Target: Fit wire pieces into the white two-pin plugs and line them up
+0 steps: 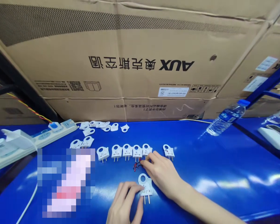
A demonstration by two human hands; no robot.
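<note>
My left hand sits at the bottom of the view, its fingers pressed against the side of a white two-pin plug body with its brass pins pointing toward me. My right hand reaches in from the lower right, its fingertips close to a small tangle of red and dark wire. Whether those fingertips pinch the wire, I cannot tell. Just beyond lies a row of several similar plugs, and a loose heap of white plug shells lies farther back.
A white power strip runs along the left, beside a pixelated patch. A plastic water bottle lies on the blue table. A large AUX cardboard carton stands behind. A white cable runs at lower left.
</note>
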